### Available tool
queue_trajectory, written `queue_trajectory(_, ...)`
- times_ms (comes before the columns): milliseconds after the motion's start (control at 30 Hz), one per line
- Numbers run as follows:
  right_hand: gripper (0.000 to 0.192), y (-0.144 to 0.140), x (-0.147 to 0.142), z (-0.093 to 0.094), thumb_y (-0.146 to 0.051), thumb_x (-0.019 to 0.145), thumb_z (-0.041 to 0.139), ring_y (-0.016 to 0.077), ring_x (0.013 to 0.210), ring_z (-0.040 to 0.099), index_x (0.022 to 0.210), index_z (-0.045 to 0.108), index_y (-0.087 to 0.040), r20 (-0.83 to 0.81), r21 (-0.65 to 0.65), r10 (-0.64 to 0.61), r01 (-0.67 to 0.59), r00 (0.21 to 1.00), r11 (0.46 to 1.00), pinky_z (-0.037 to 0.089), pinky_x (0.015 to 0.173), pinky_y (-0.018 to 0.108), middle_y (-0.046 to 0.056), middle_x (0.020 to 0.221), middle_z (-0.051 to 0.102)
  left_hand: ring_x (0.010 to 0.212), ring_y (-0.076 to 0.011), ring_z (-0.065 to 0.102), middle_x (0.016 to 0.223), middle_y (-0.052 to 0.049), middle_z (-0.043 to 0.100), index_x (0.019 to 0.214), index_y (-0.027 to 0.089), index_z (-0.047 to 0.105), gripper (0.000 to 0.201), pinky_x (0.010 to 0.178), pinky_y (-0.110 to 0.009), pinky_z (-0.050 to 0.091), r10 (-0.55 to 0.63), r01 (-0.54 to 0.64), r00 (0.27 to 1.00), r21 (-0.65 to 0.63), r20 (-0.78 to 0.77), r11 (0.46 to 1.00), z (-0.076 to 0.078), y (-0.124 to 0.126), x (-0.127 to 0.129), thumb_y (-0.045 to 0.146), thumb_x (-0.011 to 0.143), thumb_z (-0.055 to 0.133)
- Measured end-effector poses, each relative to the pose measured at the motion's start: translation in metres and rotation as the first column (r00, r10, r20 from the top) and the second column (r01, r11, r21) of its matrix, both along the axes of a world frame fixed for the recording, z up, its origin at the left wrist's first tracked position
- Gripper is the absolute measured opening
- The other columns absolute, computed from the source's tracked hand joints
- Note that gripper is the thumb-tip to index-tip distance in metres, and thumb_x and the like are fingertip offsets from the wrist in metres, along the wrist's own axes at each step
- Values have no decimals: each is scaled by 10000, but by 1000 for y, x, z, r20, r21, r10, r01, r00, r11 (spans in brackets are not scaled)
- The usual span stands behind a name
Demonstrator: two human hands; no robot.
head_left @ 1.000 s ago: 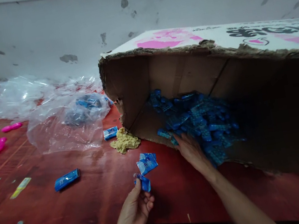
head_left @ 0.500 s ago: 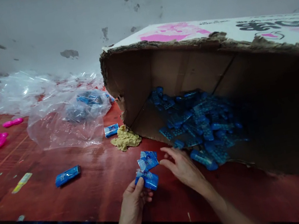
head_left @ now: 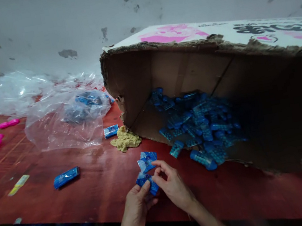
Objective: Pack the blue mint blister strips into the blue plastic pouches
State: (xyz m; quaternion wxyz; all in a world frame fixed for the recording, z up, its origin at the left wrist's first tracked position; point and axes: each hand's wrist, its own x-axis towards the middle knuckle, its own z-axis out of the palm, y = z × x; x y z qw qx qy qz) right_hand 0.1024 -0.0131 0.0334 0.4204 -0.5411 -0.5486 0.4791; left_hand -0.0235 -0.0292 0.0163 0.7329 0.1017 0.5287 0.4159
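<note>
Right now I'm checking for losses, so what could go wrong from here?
The blue tubes lying at the carton's open lower edge could roll out onto the table. The blue piece in the left hand might slip past the table's near edge if the fingers loosen. It could also get muddled with the blue scraps just beyond.

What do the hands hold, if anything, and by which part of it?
The left hand holds a blue printed piece by its lower left part, under the thumb. The right hand is at the piece's right side; whether it grips cannot be told.
</note>
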Motion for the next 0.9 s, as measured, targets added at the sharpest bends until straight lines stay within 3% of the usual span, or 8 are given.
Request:
queue_trajectory(267,222,-1,9,-3,-262,804,506,143,758,582,1012,551,-198,-130,-42,45,-51,991,998,473,699,263,14,838,614,563,-139,619,612,-24,660,676,137,583,137,510,-223,472,47,-41,993,-57,105,998,0,-1,-3,196,633,700)
queue_trajectory(367,252,3,25,-5,-259,831,480,185,860,575,1070,529,-195,123,59,-33,26,992,998,456,773,321,58,942,619,450,-104,568,543,-2,623,628,144,542,144,421,-185,422,51,-45,993,-62,102,997,-1,0,-2,177,656,679)
queue_trajectory(433,307,9,41,-6,-195,821,490,236,978,523,1127,516,-204,475,188,-113,25,873,982,404,841,386,89,1068,589,426,-97,558,534,-4,619,619,142,530,136,407,-178,417,48,-40,993,-81,107,996,0,1,-2,147,680,652)
queue_trajectory(500,368,18,57,-8,-124,808,479,289,1048,467,1162,513,-216,763,224,-147,-43,630,974,363,853,439,110,1179,536,462,-113,590,563,-27,637,635,131,543,104,433,-187,444,47,-35,992,-108,113,994,2,2,-2,126,708,617)
queue_trajectory(567,412,29,70,-11,-68,796,459,295,1013,482,1176,511,-219,897,166,-105,-107,430,980,372,813,427,121,1193,521,512,-135,620,599,-52,654,674,115,568,63,460,-201,468,47,-30,992,-138,121,990,5,3,-3,122,734,587)
queue_trajectory(633,410,40,77,-14,-52,794,452,284,961,507,1162,520,-220,938,115,-59,-146,341,983,388,761,391,122,1115,552,537,-148,633,614,-63,659,714,103,587,51,468,-208,479,53,-31,990,-163,133,986,7,3,-5,132,752,568)
queue_trajectory(733,276,50,78,-14,-91,796,485,295,945,511,1028,584,-202,940,103,-38,-174,340,979,387,735,384,122,986,578,583,-164,649,632,-71,661,758,96,601,80,493,-221,500,77,-48,985,-183,155,982,8,4,-7,157,772,551)
queue_trajectory(900,75,44,68,-12,-181,780,567,268,953,510,855,569,-189,906,124,-4,-257,423,958,367,807,401,94,945,589,648,-185,664,658,-83,662,712,103,589,113,521,-235,521,132,-94,976,-212,174,973,8,5,-7,190,775,554)
